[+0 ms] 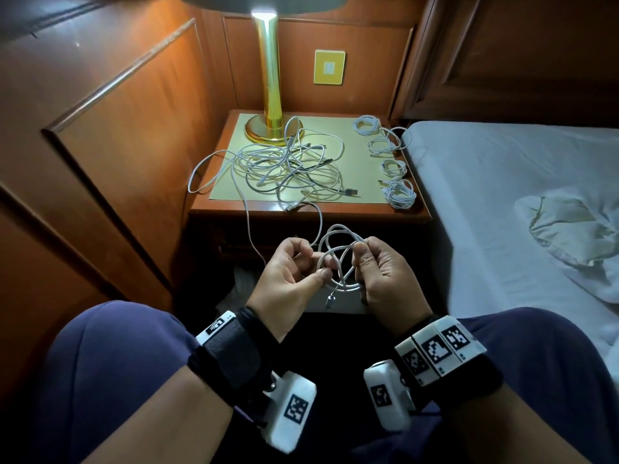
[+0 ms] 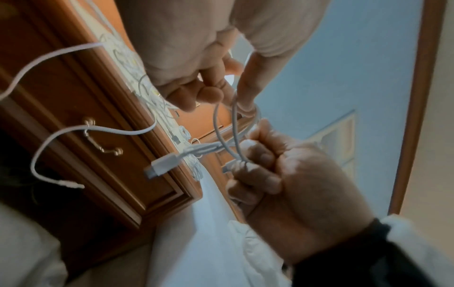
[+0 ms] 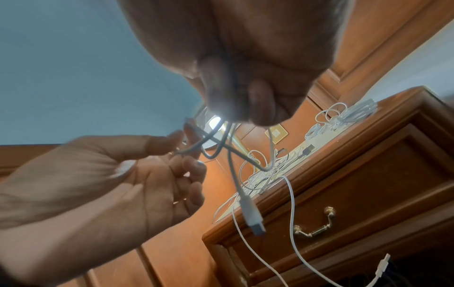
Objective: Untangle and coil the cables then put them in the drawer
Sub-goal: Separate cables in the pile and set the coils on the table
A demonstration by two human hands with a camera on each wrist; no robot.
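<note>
- Coiling in hand: right hand [image 1: 385, 269] pinches the white cable [image 1: 338, 259] loops, left hand [image 1: 291, 272] pinches the same coil at 9 o'clock.
- Coil stands roughly upright before the closed drawer [image 3: 368, 194], USB plug [image 1: 329, 301] hanging toward 6 o'clock.
- Next, probably: wind in the tail trailing toward 12 o'clock, where the tangle [image 1: 284, 165] lies on the counter [image 1: 335, 209].

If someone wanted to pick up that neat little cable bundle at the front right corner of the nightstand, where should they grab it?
Pinch across the ring of the coiled cable, where the strands lie bunched together, coming down from above. It lies flat near the front edge of the nightstand, apart from the tangled pile, so a hand closing over one side should lift all loops at once, probably without unwinding.
</note>
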